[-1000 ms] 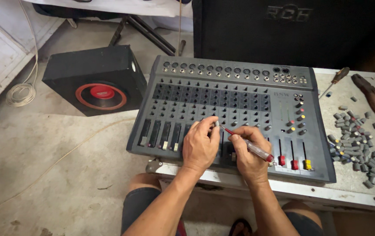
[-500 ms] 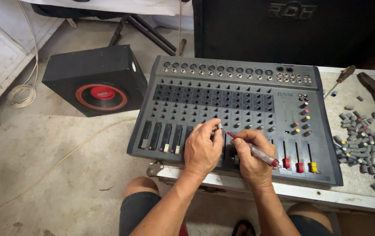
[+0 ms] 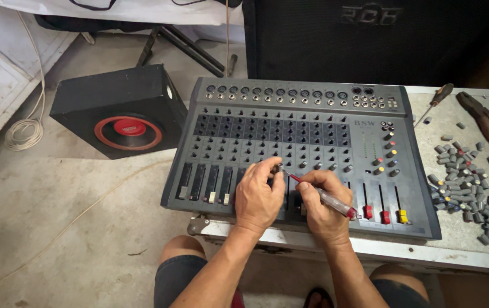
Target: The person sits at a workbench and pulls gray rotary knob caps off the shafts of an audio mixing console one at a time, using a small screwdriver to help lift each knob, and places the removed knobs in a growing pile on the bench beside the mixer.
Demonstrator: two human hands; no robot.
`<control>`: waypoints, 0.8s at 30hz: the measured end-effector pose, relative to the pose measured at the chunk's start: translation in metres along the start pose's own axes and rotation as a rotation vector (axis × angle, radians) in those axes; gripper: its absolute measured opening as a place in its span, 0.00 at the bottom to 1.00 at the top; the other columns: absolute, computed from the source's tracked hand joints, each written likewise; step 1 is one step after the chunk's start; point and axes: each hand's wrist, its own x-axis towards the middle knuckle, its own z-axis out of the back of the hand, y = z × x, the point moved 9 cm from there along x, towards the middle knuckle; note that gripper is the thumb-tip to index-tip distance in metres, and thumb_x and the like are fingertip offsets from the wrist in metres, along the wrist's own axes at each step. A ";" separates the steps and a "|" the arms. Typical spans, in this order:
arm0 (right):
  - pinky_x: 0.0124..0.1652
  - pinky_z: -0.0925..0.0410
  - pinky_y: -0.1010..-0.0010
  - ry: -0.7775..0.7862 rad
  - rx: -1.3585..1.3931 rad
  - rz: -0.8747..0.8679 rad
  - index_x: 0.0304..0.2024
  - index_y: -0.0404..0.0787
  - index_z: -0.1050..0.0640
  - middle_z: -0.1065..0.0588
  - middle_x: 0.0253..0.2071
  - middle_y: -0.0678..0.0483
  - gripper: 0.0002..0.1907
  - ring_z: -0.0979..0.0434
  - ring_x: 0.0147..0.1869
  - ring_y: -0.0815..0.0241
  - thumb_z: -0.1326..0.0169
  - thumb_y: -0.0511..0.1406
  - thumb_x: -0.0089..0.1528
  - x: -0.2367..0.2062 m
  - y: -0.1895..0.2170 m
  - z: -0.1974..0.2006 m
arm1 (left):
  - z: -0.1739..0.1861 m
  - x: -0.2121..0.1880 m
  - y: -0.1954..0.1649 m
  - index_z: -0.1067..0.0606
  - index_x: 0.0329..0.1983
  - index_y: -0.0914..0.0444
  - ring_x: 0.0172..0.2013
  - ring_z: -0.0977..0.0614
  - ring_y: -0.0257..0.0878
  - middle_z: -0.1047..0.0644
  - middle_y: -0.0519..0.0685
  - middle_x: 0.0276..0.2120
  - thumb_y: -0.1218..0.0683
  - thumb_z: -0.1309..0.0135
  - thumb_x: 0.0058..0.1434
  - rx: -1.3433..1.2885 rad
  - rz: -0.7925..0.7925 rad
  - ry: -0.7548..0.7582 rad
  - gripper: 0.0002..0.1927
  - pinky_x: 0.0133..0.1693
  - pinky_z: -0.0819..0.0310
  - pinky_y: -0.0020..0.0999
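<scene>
A: Two hands meet over one knob on the grey mixer (image 3: 313, 142), which lies flat near the surface (image 3: 461, 239) edge.

B: Grips?

A: The left hand (image 3: 259, 197) pinches a small knob (image 3: 277, 169) at its fingertips; the right hand (image 3: 324, 202) is clenched around a thin red-handled screwdriver (image 3: 327, 198), tip at that knob.

B: How would it handle?

A: Light, hard plastic, probably slippery and easily dropped; pinch its sides. Loose grey knobs (image 3: 464, 182) lie well apart, right.

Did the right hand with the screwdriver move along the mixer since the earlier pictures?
No. The right hand holds the screwdriver at the same faders, left of the red fader caps on the mixer.
</scene>
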 end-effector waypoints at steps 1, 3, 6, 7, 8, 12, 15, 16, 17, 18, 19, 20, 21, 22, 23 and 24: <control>0.32 0.33 0.77 -0.001 -0.009 0.008 0.37 0.35 0.23 0.23 0.29 0.56 0.05 0.27 0.30 0.70 0.44 0.32 0.63 0.000 0.001 0.001 | 0.000 0.000 -0.001 0.22 0.48 0.62 0.38 0.17 0.47 0.18 0.52 0.36 0.59 0.43 0.59 0.008 -0.010 -0.003 0.13 0.42 0.23 0.42; 0.32 0.33 0.77 0.002 -0.010 0.003 0.37 0.35 0.23 0.22 0.28 0.56 0.05 0.27 0.30 0.70 0.44 0.32 0.63 0.001 0.002 0.001 | 0.000 0.000 -0.001 0.21 0.47 0.62 0.38 0.17 0.48 0.19 0.52 0.35 0.59 0.43 0.59 0.010 0.003 0.001 0.12 0.42 0.23 0.42; 0.32 0.33 0.77 0.003 -0.011 -0.007 0.37 0.35 0.23 0.22 0.28 0.56 0.05 0.27 0.29 0.70 0.44 0.32 0.63 0.001 0.002 0.002 | 0.000 -0.001 0.000 0.21 0.47 0.62 0.39 0.17 0.48 0.19 0.53 0.36 0.59 0.44 0.59 -0.003 0.017 0.001 0.12 0.42 0.23 0.42; 0.31 0.33 0.77 0.003 -0.012 -0.011 0.37 0.35 0.23 0.22 0.28 0.56 0.05 0.27 0.29 0.70 0.44 0.32 0.63 0.000 0.002 0.002 | 0.000 -0.001 0.001 0.21 0.46 0.62 0.39 0.17 0.49 0.19 0.53 0.36 0.59 0.44 0.59 -0.010 0.021 -0.001 0.12 0.42 0.23 0.42; 0.31 0.33 0.77 0.001 -0.006 -0.010 0.37 0.35 0.23 0.22 0.28 0.56 0.05 0.27 0.29 0.70 0.44 0.32 0.63 0.000 0.003 0.002 | 0.000 -0.001 -0.001 0.21 0.46 0.63 0.39 0.17 0.49 0.18 0.53 0.36 0.59 0.44 0.59 -0.007 0.011 -0.002 0.12 0.42 0.23 0.42; 0.31 0.33 0.77 -0.003 0.006 -0.026 0.37 0.35 0.23 0.23 0.28 0.56 0.04 0.28 0.29 0.70 0.44 0.32 0.63 0.000 0.003 0.001 | 0.000 0.000 -0.001 0.22 0.47 0.63 0.40 0.17 0.49 0.18 0.53 0.36 0.60 0.44 0.58 -0.014 0.008 -0.004 0.13 0.43 0.23 0.43; 0.30 0.33 0.77 -0.004 0.005 -0.050 0.37 0.35 0.23 0.22 0.28 0.56 0.04 0.28 0.28 0.70 0.44 0.31 0.62 0.000 0.003 0.002 | 0.001 0.001 -0.002 0.21 0.47 0.63 0.40 0.17 0.49 0.18 0.53 0.36 0.60 0.43 0.58 -0.013 0.004 -0.008 0.12 0.42 0.23 0.42; 0.29 0.33 0.77 -0.004 0.005 -0.057 0.37 0.35 0.23 0.22 0.28 0.56 0.04 0.28 0.27 0.71 0.44 0.31 0.62 0.000 0.002 0.002 | 0.002 0.000 -0.003 0.21 0.46 0.63 0.40 0.17 0.50 0.18 0.53 0.36 0.60 0.43 0.59 -0.009 -0.002 -0.010 0.12 0.42 0.23 0.42; 0.30 0.34 0.77 -0.003 -0.002 -0.043 0.37 0.35 0.23 0.22 0.28 0.56 0.04 0.28 0.28 0.71 0.44 0.31 0.62 0.001 0.004 -0.001 | 0.004 0.002 -0.002 0.21 0.45 0.63 0.40 0.17 0.50 0.18 0.53 0.36 0.60 0.43 0.59 -0.013 -0.003 -0.018 0.11 0.42 0.23 0.42; 0.31 0.34 0.77 -0.002 -0.008 -0.028 0.37 0.35 0.23 0.22 0.28 0.56 0.04 0.28 0.29 0.70 0.44 0.31 0.63 0.002 0.005 -0.003 | 0.006 0.003 -0.001 0.21 0.45 0.63 0.40 0.17 0.49 0.18 0.53 0.36 0.60 0.43 0.59 -0.016 -0.004 -0.025 0.11 0.42 0.23 0.42; 0.31 0.34 0.77 -0.001 -0.015 -0.014 0.37 0.35 0.23 0.23 0.28 0.56 0.04 0.29 0.29 0.70 0.43 0.31 0.63 0.003 0.007 -0.005 | 0.008 0.004 -0.001 0.21 0.44 0.62 0.39 0.17 0.49 0.18 0.52 0.36 0.60 0.43 0.59 -0.020 -0.005 -0.032 0.10 0.42 0.23 0.42; 0.32 0.33 0.77 -0.002 -0.013 -0.006 0.37 0.35 0.23 0.23 0.28 0.56 0.04 0.28 0.29 0.71 0.44 0.31 0.63 0.003 0.007 -0.005 | 0.008 0.004 -0.001 0.21 0.44 0.62 0.39 0.17 0.49 0.18 0.52 0.36 0.60 0.43 0.58 -0.019 -0.011 -0.035 0.10 0.42 0.23 0.42; 0.32 0.33 0.77 -0.002 -0.011 0.001 0.37 0.35 0.23 0.23 0.29 0.56 0.04 0.28 0.30 0.71 0.44 0.31 0.63 0.003 0.008 -0.005 | 0.009 0.005 -0.002 0.22 0.43 0.62 0.39 0.17 0.49 0.18 0.52 0.36 0.60 0.42 0.58 -0.018 -0.016 -0.038 0.10 0.42 0.23 0.42; 0.32 0.33 0.77 -0.003 -0.010 0.008 0.37 0.35 0.23 0.23 0.29 0.56 0.04 0.28 0.30 0.71 0.44 0.31 0.63 0.003 0.009 -0.005 | 0.009 0.005 -0.002 0.22 0.43 0.62 0.39 0.17 0.49 0.18 0.51 0.36 0.60 0.42 0.58 -0.017 -0.021 -0.041 0.10 0.42 0.23 0.42; 0.32 0.33 0.77 -0.004 -0.008 0.002 0.37 0.35 0.23 0.23 0.29 0.56 0.04 0.28 0.30 0.71 0.44 0.31 0.63 0.003 0.008 -0.005 | 0.010 0.005 -0.003 0.22 0.42 0.62 0.40 0.18 0.49 0.18 0.51 0.36 0.60 0.42 0.58 -0.017 -0.024 -0.046 0.09 0.42 0.23 0.42; 0.32 0.33 0.77 -0.006 -0.005 -0.004 0.37 0.35 0.23 0.23 0.29 0.56 0.04 0.28 0.30 0.71 0.44 0.31 0.63 0.004 0.007 -0.006 | 0.010 0.005 -0.003 0.22 0.42 0.62 0.40 0.18 0.49 0.18 0.51 0.36 0.60 0.42 0.58 -0.017 -0.027 -0.051 0.09 0.42 0.23 0.42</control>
